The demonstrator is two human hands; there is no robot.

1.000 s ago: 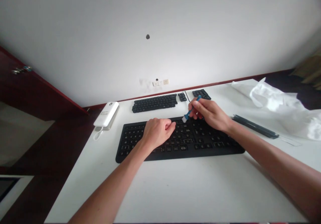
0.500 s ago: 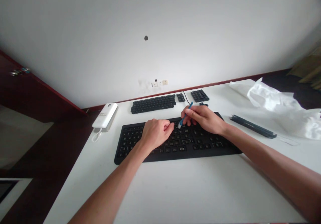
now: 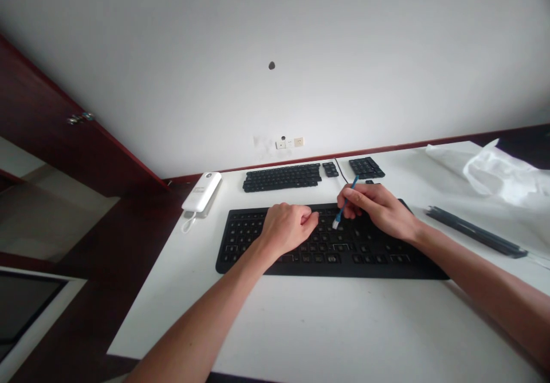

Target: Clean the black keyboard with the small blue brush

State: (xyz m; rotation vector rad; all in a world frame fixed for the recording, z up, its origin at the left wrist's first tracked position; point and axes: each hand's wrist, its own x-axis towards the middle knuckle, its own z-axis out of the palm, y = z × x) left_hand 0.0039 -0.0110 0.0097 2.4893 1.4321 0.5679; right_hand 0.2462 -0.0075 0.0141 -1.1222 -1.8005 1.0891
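Observation:
A black keyboard (image 3: 244,240) lies across the white table (image 3: 326,326) in front of me. My right hand (image 3: 378,211) pinches a thin blue brush (image 3: 347,201) with a white tip, and the tip touches the keys near the keyboard's middle. My left hand (image 3: 286,228) rests on the keys just left of the brush, fingers curled into a loose fist with nothing visible in it.
A second black keyboard (image 3: 281,177) in separate pieces (image 3: 366,167) lies at the table's far edge. A white device with a cord (image 3: 201,193) sits at the far left. A dark flat strip (image 3: 472,231) and crumpled white plastic (image 3: 498,174) are at the right.
My right hand has drawn the brush from the keyboard's top row down and toward my left hand. The camera view has shifted left; the left hand stays on the keys.

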